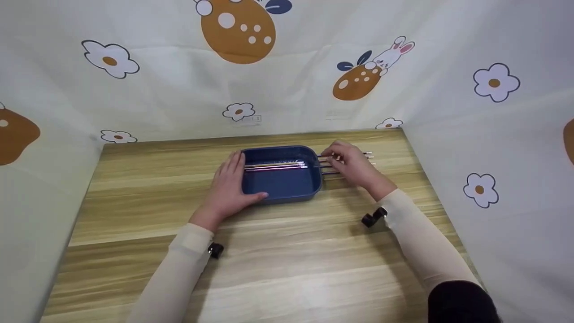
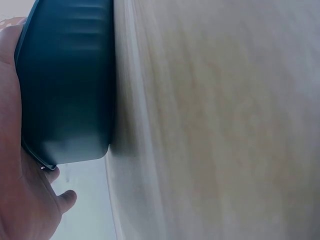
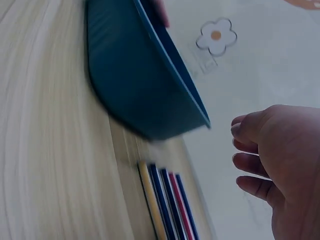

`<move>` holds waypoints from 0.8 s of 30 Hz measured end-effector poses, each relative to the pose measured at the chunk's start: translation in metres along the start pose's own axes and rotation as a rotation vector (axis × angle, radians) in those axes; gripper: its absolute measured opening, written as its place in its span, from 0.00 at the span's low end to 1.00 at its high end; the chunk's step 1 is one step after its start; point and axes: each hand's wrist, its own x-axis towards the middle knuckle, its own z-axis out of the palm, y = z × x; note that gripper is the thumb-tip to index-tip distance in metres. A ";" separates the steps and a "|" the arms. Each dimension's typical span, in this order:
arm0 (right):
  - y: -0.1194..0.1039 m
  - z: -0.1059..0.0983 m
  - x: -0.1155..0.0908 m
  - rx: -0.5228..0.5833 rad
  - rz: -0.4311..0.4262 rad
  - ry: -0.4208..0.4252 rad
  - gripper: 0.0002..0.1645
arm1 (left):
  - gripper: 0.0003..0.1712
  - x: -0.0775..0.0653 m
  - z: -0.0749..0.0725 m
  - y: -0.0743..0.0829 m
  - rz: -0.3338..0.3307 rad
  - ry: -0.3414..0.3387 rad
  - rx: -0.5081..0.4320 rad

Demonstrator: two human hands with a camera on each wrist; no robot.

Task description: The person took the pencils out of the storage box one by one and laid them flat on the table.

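A left hand (image 1: 228, 184) held a blue box (image 1: 280, 183) at its near left corner, fingers along the end and thumb over the near rim. The box stood on a wooden tabletop (image 1: 287, 255); a few pencils (image 1: 276, 167) lay lengthwise inside. To its right, a right hand (image 1: 354, 166) hung with fingers loosely bent and slightly parted, seemingly holding nothing. Beneath it, loose pencils (image 3: 173, 202) lay side by side, their ends just beside the box's right wall. The slim loose pencils might have rolled apart if a fingertip nudged them, or jammed against the wall if pushed leftward. A slackened left hand could have let the box slide.
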 end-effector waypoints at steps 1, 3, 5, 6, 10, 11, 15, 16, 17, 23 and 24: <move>-0.004 0.003 0.003 0.001 -0.011 -0.008 0.11 | 0.83 0.000 0.000 0.000 -0.001 -0.002 -0.002; -0.013 0.009 0.009 0.004 -0.035 -0.021 0.12 | 0.83 0.000 0.000 0.001 -0.004 -0.002 -0.004; -0.021 0.015 0.014 -0.006 -0.059 -0.030 0.12 | 0.83 0.000 0.001 0.002 0.001 0.004 -0.003; -0.025 0.017 0.016 -0.014 -0.070 -0.038 0.13 | 0.83 0.000 0.001 0.002 0.005 0.008 -0.004; -0.039 0.028 0.026 -0.065 -0.107 -0.078 0.14 | 0.82 0.000 0.002 0.003 0.012 0.023 -0.009; -0.043 0.030 0.028 -0.077 -0.114 -0.092 0.14 | 0.82 0.001 0.002 0.003 0.015 0.027 -0.013; -0.053 0.041 0.039 -0.140 -0.136 -0.177 0.17 | 0.82 0.002 0.004 0.001 0.020 0.032 -0.014; -0.055 0.044 0.042 -0.156 -0.142 -0.205 0.18 | 0.82 0.002 0.004 0.000 0.021 0.033 -0.014; -0.057 0.047 0.044 -0.176 -0.147 -0.233 0.18 | 0.83 0.002 0.004 0.000 0.020 0.032 -0.016; -0.063 0.062 0.058 -0.248 -0.151 -0.350 0.22 | 0.83 0.000 0.002 -0.001 0.013 0.025 -0.020; -0.063 0.064 0.060 -0.256 -0.149 -0.359 0.22 | 0.83 0.000 0.001 -0.001 0.016 0.025 -0.019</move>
